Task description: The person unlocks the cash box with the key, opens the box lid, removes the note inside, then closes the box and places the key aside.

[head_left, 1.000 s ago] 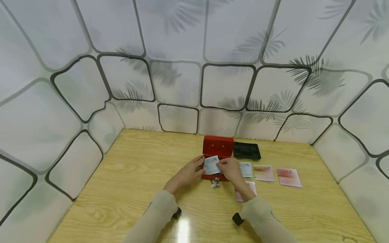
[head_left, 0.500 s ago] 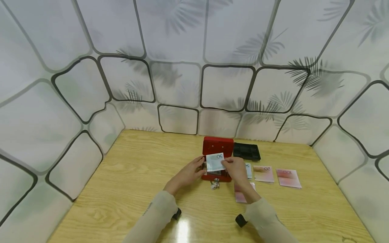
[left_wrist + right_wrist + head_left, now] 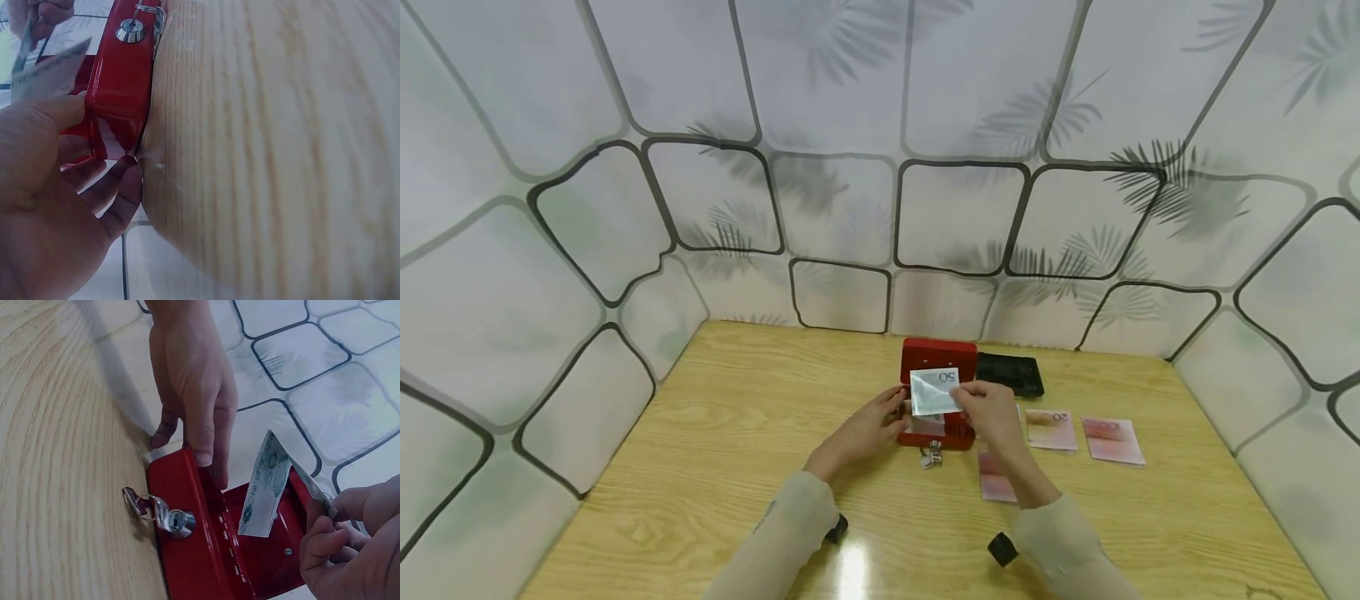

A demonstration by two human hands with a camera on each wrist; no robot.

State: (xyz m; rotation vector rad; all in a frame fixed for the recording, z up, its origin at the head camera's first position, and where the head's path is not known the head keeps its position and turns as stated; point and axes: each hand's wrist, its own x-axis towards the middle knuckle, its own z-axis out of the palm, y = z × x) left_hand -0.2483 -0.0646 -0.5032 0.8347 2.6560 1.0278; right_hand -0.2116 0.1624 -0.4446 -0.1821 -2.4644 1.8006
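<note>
An open red cash box (image 3: pixel 958 431) stands on the table, its lid (image 3: pixel 284 550) raised at the back. My left hand (image 3: pixel 868 427) grips its left side; in the left wrist view the thumb lies at the rim and the fingers curl against the outer wall. Between thumb and fingers, my right hand (image 3: pixel 992 414) pinches a greenish 50 banknote (image 3: pixel 931 393) by its right edge, above the box. This note appears bent in the right wrist view (image 3: pixel 267 490). Pale paper (image 3: pixel 927 423) lies inside the box beneath it. Keys hang from the front lock (image 3: pixel 180 523).
A black compartment tray (image 3: pixel 1011 375) stands right of the lid. Farther right lie orange-pink 20 notes (image 3: pixel 1051 430) and pink 100 notes (image 3: pixel 1112 440). Pink notes (image 3: pixel 996 479) lie under the right forearm. A patterned curtain (image 3: pixel 842 296) hangs behind the table.
My right hand has lifted the 50 note upward and slightly right, away from the left fingers, uncovering the paper in the box. The left hand has stayed at the box's side.
</note>
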